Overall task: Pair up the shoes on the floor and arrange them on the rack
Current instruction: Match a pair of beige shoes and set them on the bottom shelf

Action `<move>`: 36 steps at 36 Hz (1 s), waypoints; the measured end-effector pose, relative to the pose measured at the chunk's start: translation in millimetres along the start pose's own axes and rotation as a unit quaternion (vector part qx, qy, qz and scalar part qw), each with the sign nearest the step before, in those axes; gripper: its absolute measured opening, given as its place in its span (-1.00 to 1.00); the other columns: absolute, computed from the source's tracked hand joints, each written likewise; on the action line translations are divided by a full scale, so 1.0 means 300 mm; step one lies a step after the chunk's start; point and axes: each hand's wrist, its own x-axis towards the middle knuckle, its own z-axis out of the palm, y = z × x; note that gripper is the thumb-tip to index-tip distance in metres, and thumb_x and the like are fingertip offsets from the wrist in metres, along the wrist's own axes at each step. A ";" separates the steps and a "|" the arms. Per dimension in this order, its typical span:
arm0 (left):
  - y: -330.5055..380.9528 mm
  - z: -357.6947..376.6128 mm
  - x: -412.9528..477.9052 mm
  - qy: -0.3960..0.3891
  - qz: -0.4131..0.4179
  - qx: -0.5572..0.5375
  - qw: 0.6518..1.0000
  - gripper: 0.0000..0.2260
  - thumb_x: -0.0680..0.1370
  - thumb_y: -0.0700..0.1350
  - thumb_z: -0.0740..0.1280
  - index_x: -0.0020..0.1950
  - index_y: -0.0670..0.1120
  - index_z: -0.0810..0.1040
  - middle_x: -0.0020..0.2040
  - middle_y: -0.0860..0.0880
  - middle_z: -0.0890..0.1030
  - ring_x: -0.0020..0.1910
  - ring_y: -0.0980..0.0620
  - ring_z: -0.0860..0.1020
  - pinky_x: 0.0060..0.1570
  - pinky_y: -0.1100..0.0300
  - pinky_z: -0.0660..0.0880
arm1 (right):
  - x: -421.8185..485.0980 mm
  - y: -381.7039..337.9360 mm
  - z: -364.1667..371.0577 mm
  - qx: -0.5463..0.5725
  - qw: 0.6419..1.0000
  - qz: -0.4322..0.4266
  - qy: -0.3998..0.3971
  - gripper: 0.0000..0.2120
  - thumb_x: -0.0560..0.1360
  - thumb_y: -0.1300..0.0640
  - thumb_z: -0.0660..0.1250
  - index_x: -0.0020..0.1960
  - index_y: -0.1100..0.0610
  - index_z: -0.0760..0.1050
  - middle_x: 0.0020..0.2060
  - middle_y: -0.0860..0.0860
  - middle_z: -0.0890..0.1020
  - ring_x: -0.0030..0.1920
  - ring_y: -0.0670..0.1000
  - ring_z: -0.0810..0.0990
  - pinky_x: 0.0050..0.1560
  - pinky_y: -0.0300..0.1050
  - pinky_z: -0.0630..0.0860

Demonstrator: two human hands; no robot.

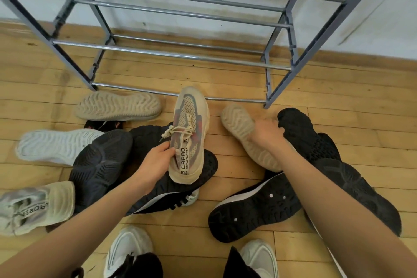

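The left hand (pixel 155 160) grips a beige shoe (pixel 188 135) by its side near the collar, fingers curled round the upper, holding it upright above a heap of black shoes (pixel 103 165), toe pointing at the rack (pixel 171 52). The right hand (pixel 267 133) closes over a second beige shoe (pixel 239 126) lying sole-up on the floor (pixel 361 101), just right of the first; its fingertips are hidden behind the shoe. A third beige sole (pixel 117 106) lies upturned before the rack's bottom bar. More black shoes (pixel 255 210) lie under the right forearm. The rack's shelves hold nothing.
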 end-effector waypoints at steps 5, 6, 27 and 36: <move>-0.011 -0.018 -0.004 0.073 0.031 0.062 0.995 -0.62 0.60 -0.06 0.16 0.43 -0.01 0.31 0.16 0.09 0.49 0.16 0.11 0.44 0.16 0.18 0.33 | -0.004 -0.020 -0.016 -0.015 1.000 0.007 -0.011 -0.48 0.43 0.07 0.42 0.31 0.20 0.37 0.39 0.21 0.27 0.42 0.25 0.15 0.32 0.28 0.19; -0.016 -0.021 -0.004 0.072 0.035 0.066 0.995 -0.60 0.59 -0.04 0.19 0.43 -0.02 0.29 0.17 0.08 0.50 0.15 0.11 0.45 0.15 0.18 0.33 | -0.009 -0.026 -0.017 -0.016 1.000 -0.001 -0.008 -0.49 0.43 0.08 0.41 0.32 0.19 0.38 0.37 0.21 0.30 0.40 0.24 0.18 0.32 0.28 0.21; 0.072 -0.092 -0.012 0.067 0.092 -0.081 0.990 -0.65 0.60 0.10 0.15 0.03 -0.08 0.63 -0.07 -0.05 0.69 -0.14 0.05 0.63 -0.17 0.21 0.55 | -0.199 -0.124 0.044 -0.030 0.818 -0.419 0.394 -0.78 0.36 0.33 0.39 -0.02 0.16 0.56 -0.13 0.11 0.56 -0.10 0.13 0.51 -0.14 -0.03 0.47; 0.101 -0.075 -0.058 -0.051 0.106 -0.009 0.993 -0.62 0.32 0.05 0.52 0.07 -0.04 0.60 0.00 -0.02 0.65 -0.04 0.05 0.64 -0.20 0.30 0.56 | -0.196 -0.062 0.101 0.016 0.842 -0.444 0.306 -0.82 0.37 0.40 0.42 -0.05 0.24 0.57 -0.07 0.19 0.56 -0.04 0.21 0.53 -0.15 0.01 0.54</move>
